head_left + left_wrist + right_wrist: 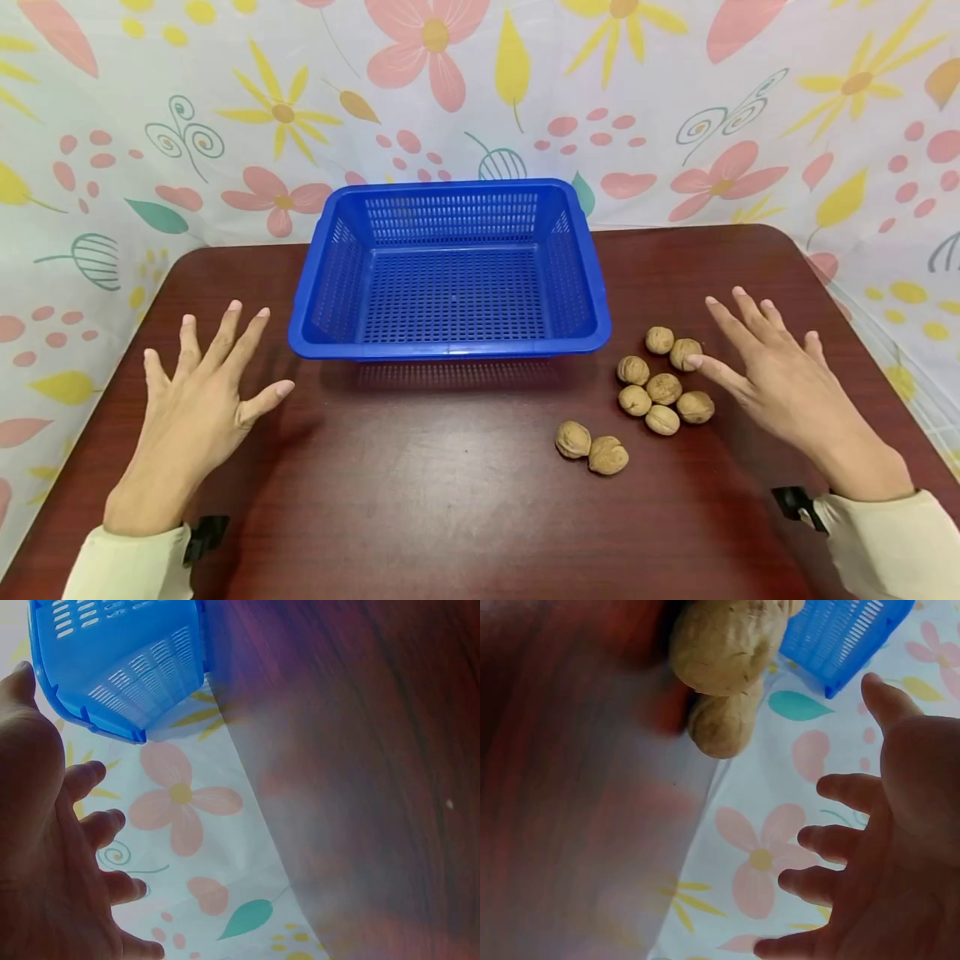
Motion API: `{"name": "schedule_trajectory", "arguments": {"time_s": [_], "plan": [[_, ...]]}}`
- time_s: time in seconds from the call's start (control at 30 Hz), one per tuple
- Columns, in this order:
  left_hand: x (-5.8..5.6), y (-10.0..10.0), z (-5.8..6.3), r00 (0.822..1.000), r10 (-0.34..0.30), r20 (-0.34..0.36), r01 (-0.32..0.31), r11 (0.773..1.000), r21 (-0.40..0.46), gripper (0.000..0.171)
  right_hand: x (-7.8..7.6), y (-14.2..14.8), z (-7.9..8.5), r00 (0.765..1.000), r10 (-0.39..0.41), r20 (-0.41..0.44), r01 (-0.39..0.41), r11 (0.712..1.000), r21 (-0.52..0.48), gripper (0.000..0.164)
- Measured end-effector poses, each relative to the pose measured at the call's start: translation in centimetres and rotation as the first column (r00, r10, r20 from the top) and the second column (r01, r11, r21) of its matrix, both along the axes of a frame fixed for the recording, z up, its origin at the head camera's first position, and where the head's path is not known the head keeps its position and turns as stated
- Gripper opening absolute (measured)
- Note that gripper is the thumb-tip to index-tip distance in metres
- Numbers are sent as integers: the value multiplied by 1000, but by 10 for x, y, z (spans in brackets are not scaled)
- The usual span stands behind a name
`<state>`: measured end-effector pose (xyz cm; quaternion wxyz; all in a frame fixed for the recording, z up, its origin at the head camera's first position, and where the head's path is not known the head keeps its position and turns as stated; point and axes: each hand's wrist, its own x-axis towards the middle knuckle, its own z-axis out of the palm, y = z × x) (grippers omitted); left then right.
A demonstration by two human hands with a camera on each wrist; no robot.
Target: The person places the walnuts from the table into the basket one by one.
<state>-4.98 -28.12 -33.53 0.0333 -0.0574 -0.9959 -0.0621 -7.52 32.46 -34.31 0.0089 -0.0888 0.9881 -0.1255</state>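
A blue plastic basket [450, 348] with slotted walls stands at the back middle of the table, nothing inside it. Several walnuts [663, 389] lie in a loose cluster right of its front corner, and two more walnuts [607, 456] sit side by side nearer the front. My left hand [191, 404] hovers at the left with its fingers spread, holding nothing; the basket is what it is nearest to. On the right, my right hand [787, 387] is also spread and holds nothing. Its thumb overlaps the edge of a walnut in the head view; the right wrist view shows walnuts [724, 649] apart from the fingers.
The dark red-brown wooden table [450, 500] has rounded far corners. Behind it and at both sides hangs a white cloth [465, 142] printed with flowers and leaves. Black straps [206, 537] show at the sleeve cuffs.
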Motion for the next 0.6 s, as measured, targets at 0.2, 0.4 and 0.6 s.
{"name": "schedule_trajectory", "arguments": {"time_s": [0.2,0.4,0.6], "plan": [[-3,-2,-5,1000,-20,15,18,988,153,83,-1,0,-3,1000,3,-8,-4,999,-46,78],[-9,-5,-12,997,-81,-12,81,951,299,81,-5,6,-6,1000,10,-6,-11,981,-196,76],[-22,-1,-12,987,-143,-68,158,872,463,80,-9,10,-9,999,-26,-47,12,962,-274,65]]}}
